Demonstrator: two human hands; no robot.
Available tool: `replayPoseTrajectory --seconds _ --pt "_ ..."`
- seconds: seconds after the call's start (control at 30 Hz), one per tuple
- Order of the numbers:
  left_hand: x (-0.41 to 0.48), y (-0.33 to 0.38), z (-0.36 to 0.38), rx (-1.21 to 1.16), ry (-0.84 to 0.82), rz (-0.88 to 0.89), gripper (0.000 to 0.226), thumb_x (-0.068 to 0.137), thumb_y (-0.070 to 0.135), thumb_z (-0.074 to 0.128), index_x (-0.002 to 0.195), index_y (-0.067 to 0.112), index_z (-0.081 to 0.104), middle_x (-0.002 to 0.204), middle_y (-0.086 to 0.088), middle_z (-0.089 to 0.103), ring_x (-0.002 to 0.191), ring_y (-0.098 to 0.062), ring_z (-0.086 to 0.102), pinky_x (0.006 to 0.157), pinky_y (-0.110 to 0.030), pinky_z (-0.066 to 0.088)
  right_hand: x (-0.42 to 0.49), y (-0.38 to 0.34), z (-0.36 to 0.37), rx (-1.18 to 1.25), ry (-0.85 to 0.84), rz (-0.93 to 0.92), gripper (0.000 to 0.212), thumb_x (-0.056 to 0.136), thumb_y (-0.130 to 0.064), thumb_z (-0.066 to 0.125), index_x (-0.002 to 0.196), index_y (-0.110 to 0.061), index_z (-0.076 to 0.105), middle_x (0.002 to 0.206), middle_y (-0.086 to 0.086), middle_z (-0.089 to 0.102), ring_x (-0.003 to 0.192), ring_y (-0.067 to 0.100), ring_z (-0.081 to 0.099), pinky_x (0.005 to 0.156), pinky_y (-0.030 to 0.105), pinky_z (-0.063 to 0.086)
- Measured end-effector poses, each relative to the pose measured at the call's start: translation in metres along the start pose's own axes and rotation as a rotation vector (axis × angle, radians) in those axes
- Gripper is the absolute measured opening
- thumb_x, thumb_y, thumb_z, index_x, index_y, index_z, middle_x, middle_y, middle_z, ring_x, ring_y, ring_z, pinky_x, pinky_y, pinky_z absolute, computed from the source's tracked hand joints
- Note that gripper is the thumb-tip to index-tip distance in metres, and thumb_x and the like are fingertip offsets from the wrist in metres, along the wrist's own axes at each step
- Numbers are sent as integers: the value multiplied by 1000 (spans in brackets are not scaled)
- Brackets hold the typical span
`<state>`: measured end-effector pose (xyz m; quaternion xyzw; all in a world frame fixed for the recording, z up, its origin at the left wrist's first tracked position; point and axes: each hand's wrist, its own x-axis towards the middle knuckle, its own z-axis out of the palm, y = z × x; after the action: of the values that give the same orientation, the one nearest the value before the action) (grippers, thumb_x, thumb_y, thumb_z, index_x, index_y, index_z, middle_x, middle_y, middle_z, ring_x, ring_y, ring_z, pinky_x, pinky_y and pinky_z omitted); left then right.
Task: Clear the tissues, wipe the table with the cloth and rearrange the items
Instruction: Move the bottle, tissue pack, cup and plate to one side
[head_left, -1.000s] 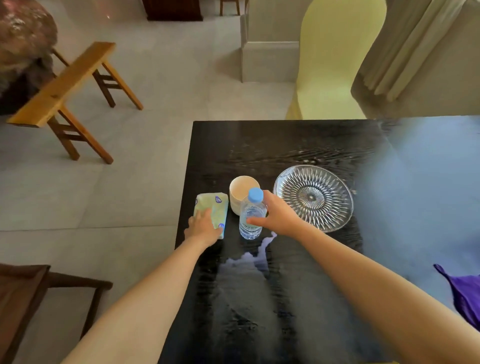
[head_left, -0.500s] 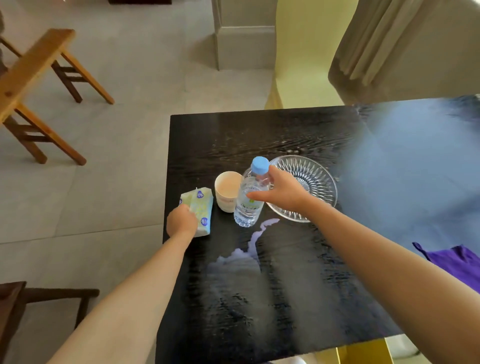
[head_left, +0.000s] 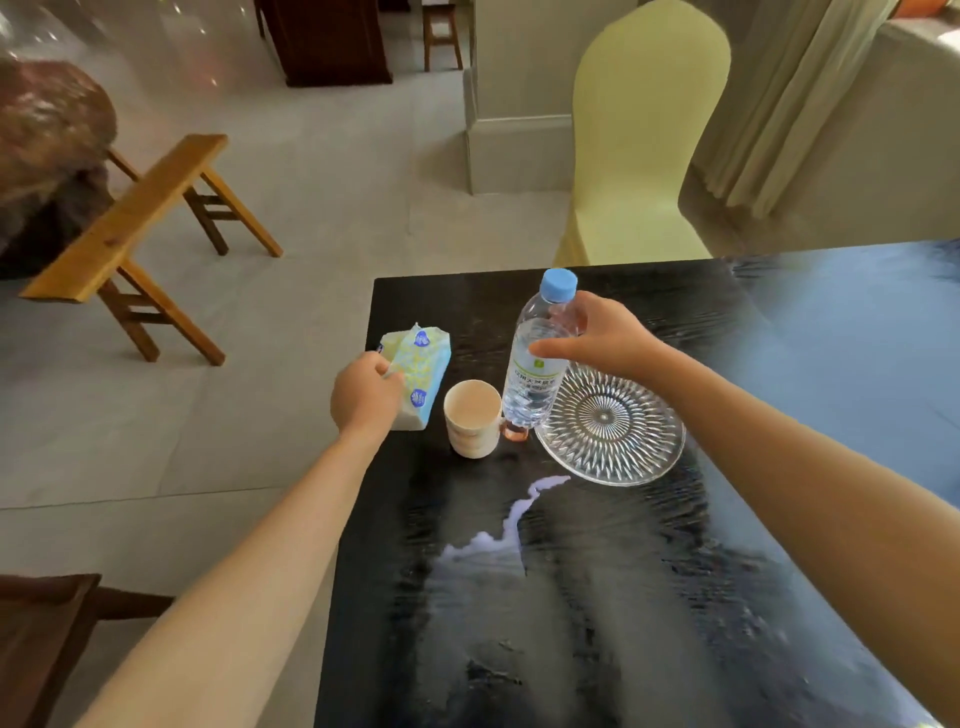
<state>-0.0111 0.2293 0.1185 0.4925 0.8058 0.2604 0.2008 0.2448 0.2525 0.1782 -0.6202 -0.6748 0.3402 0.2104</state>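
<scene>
Both lifted: left hand (head_left: 366, 395) gripping tissue pack (head_left: 418, 371), right hand (head_left: 605, 338) bottle (head_left: 537, 358).

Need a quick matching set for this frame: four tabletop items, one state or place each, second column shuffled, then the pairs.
Items:
1. water bottle
2. tissue pack
3. cup
4. glass plate

States:
A. flat on the table, right of the cup
B. gripped by the left hand
C. standing free, untouched by either hand
D. held by the right hand, blue cap up

Pairs: 1-D, 2-B, 3-C, 4-A
</scene>
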Motion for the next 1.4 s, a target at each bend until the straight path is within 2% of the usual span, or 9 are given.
replayPoseTrajectory --seconds 0.33,0.4,0.57,0.7,0.77,0.93,1.03,1.23,1.4 --pt "-31 130 42 -28 8 166 13 91 19 58 98 9 62 107 -8 65 92 -19 60 62 -25 40 -8 52 -101 65 75 15 59 71 -36 78 116 -5 55 114 19 64 105 33 61 94 49 51" --pt "-39 157 63 -28 -19 181 11 91 20 58 97 11 61 108 -7 66 96 -21 62 65 -27 44 -10 75 -125 47 91 48 58 71 -37 77 115 -6 56 113 18 64 105 33 61 92 47 51" --pt "-58 222 119 -59 -115 257 9 88 19 60 81 15 56 95 -4 66 84 -22 61 63 -31 46 -19 140 -179 35 162 148 58 70 -37 77 115 -8 55 113 12 63 104 29 60 92 47 51" --pt "-78 266 161 -62 -186 293 8 87 20 60 81 15 59 85 2 59 76 -18 54 61 -29 40 -24 194 -209 63 230 231 54 72 -30 76 117 -10 53 108 1 59 98 19 58 78 31 47" --pt "-86 281 180 -53 -218 301 7 88 21 60 82 17 60 85 2 60 76 -17 55 61 -29 42 -23 219 -221 59 256 271 55 73 -28 75 119 -9 52 109 3 58 98 19 57 77 30 45" --pt "-98 298 218 -9 -275 297 8 89 22 59 90 15 62 94 -2 62 80 -18 56 65 -30 46 -18 279 -234 110 324 408 50 75 -24 73 117 -6 52 104 4 57 98 21 58 78 31 48" --pt "-101 299 232 16 -294 293 8 89 22 60 92 15 61 99 -3 63 82 -17 56 63 -29 44 -11 306 -227 98 340 447 56 74 -26 73 120 -7 50 113 8 60 99 23 58 80 34 49" --pt "-99 295 252 27 -323 292 9 86 26 65 83 23 57 101 -3 66 89 -20 62 70 -37 55 8 337 -209 105 358 481 58 75 -30 73 120 -4 49 120 13 60 108 28 59 87 40 51" --pt "-104 294 259 14 -371 339 10 84 25 67 79 22 58 103 -3 67 92 -21 62 73 -37 54 15 352 -196 144 412 481 66 75 -33 75 127 -6 46 126 13 58 113 28 58 94 43 51"
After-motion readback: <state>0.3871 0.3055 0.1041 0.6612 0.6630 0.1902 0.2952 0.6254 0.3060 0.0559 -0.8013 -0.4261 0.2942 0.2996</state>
